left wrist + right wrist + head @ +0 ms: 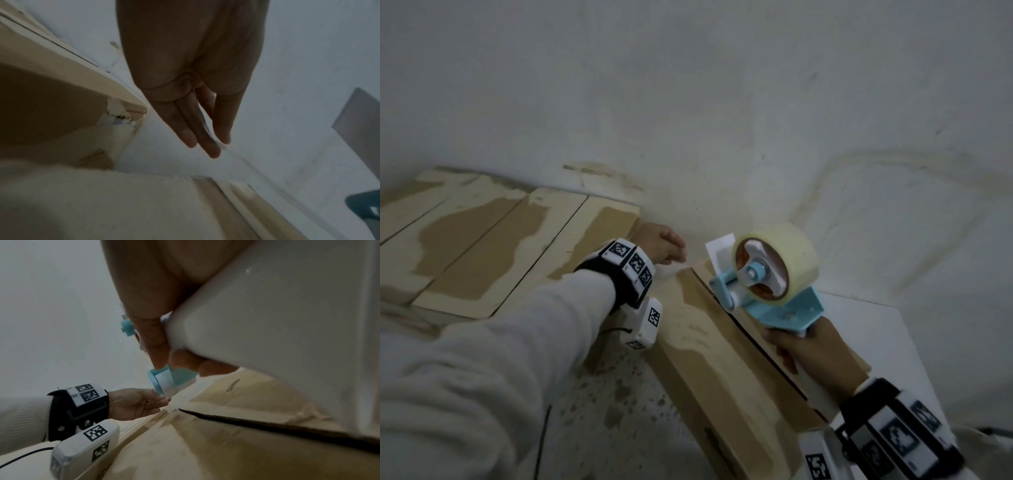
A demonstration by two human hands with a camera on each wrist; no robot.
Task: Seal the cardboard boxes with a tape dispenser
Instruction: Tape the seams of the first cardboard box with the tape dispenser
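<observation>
A long cardboard box (705, 346) lies in front of me, and the dark seam (756, 346) between its flaps runs away from me. My right hand (787, 353) grips the white handle of a light-blue tape dispenser (784, 308), which hovers over the seam. The dispenser carries a roll of clear tape (780, 260). My left hand (681, 255) is at the box's far end, with thumb and fingers pinching the clear tape end (219, 143). In the right wrist view the left hand (162, 400) sits just below the dispenser's blue front (174, 378).
Several other cardboard boxes (482, 246), with old tape torn off their tops, lie side by side to the left. A white wall (722, 120) rises close behind them. A white surface (876, 329) shows right of the box, and speckled floor (619, 394) lies below my left forearm.
</observation>
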